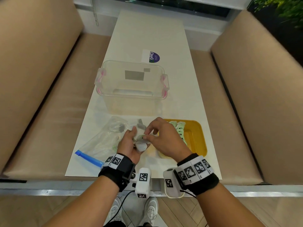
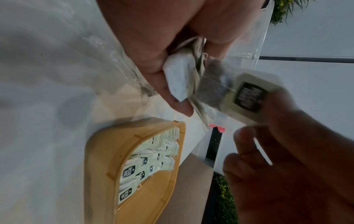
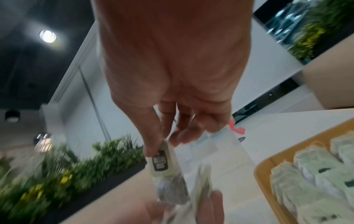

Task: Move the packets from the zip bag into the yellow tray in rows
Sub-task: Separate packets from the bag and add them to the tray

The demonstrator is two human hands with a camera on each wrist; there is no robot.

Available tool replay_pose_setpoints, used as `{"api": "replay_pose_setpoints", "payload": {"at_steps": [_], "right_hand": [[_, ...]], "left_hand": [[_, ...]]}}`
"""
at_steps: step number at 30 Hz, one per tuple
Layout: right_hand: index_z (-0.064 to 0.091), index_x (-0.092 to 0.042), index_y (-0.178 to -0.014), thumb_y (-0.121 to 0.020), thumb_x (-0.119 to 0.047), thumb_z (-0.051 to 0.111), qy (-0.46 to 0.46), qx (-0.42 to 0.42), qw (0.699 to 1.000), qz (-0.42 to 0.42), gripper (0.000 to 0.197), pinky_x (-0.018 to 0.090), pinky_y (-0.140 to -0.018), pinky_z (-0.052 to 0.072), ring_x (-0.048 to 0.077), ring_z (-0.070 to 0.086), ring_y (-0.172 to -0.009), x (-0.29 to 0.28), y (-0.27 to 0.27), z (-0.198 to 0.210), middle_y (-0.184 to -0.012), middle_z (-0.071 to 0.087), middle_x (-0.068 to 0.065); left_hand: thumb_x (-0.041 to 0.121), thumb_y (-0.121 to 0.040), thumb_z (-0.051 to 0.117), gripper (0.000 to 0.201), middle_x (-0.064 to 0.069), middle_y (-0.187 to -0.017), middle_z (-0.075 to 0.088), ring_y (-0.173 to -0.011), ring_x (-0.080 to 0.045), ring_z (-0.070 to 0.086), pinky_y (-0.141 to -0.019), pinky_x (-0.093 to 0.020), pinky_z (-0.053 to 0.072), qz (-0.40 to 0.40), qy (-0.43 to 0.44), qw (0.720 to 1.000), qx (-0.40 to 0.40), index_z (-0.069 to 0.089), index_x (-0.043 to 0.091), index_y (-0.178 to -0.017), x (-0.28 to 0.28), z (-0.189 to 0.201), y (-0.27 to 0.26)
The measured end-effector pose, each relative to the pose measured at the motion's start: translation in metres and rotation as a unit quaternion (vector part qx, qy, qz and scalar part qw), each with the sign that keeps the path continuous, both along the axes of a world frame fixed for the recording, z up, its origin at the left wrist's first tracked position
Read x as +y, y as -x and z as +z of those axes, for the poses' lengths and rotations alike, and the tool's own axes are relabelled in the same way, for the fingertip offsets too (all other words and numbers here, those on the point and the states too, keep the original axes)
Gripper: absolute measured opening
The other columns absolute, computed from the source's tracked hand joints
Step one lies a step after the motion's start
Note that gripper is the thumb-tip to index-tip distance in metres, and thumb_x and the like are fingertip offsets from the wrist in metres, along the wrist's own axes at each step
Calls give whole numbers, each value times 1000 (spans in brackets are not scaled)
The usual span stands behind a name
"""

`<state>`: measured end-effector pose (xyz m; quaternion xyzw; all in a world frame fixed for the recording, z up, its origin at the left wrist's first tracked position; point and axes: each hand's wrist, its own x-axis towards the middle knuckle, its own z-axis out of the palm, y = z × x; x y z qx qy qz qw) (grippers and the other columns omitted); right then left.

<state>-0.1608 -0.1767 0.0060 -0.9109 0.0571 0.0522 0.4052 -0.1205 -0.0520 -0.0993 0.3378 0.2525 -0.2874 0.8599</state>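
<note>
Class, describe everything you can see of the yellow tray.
The yellow tray looks like plastic: shallow, rectangular, with rounded corners and a raised rim. It sits flat on the white table, at its near right, beside the clear box. Pale green packets with dark labels lie overlapped in rows along its left part; the right part shows bare yellow floor. The right hand hovers above its left edge; contact cannot be told.

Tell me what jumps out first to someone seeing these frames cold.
The two hands meeting at the near edge of the white table: the left hand grips a bunch of tea-bag packets, and the right hand pinches one packet's tag. To their right, the yellow tray holds packets in rows along its left side. The zip bag lies to the left, the clear plastic box behind.
</note>
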Motion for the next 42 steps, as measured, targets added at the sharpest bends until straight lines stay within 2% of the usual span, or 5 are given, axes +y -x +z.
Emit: {"api": "replay_pose_setpoints", "payload": {"at_steps": [10, 16, 22, 26, 42], "right_hand": [[60, -18, -84, -87, -5, 55, 279, 101, 950, -98, 15, 36, -73, 53, 23, 59, -86, -131, -3, -11, -93, 66, 5], [65, -19, -81, -86, -7, 58, 280, 127, 947, -89, 14, 32, -75, 49, 23, 58, -92, -162, -5, -32, -99, 61, 4], [73, -21, -76, -85, -12, 65, 277, 98, 951, -97, 15, 38, -89, 49, 23, 48, -108, -169, -16, -51, -111, 50, 5], [71, -25, -71, -83, -15, 68, 274, 106, 951, -98, 15, 44, -92, 48, 25, 46, -110, -169, -21, -59, -110, 51, 2], [71, -20, -85, -86, -21, 67, 263, 76, 953, -134, 4, 34, -77, 48, 20, 55, -91, -167, -27, -62, -102, 52, 2]], "left_hand": [[27, -104, 42, 28, -11, -102, 65, -100, -27, 69, -95, -47, 55, -14, 55, 997, -56, 61, 11, -117, 3, -5, 3], [28, -98, 50, 41, -19, -120, 59, -122, -40, 56, -72, -36, 61, -20, 47, 998, -48, 54, 8, -134, 4, 0, 8], [28, -95, 54, 40, -21, -117, 62, -101, -32, 69, -74, -39, 61, -11, 35, 998, -51, 59, 5, -128, 3, -1, 13], [27, -99, 52, 53, -23, -130, 58, -125, -40, 57, -71, -36, 61, -5, 20, 999, -29, 47, 0, -144, 2, 1, 14], [29, -88, 60, 65, -22, -128, 61, -120, -40, 61, -69, -35, 61, -13, 23, 999, -20, 47, 0, -144, 1, 7, 15]]}}
